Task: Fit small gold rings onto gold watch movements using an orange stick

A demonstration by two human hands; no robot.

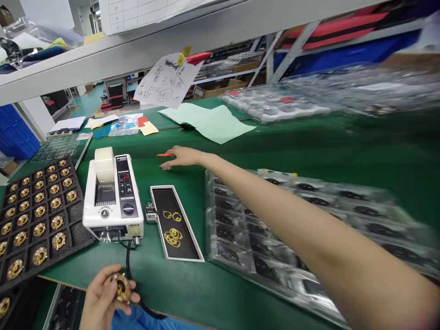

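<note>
Left hand: its fingers grasped a gold ring-shaped part near the front edge of the green bench.
Right hand: it stretched out past the white-framed black tray; a slim orange object showed at its fingers, though their grip could not be told.
Tape dispenser: it stood beyond the left hand, its red display reading 36.
Foam tray: it held rows of similar gold parts, left of the dispenser.
Yellow rings: they lay in the white-framed tray.
</note>
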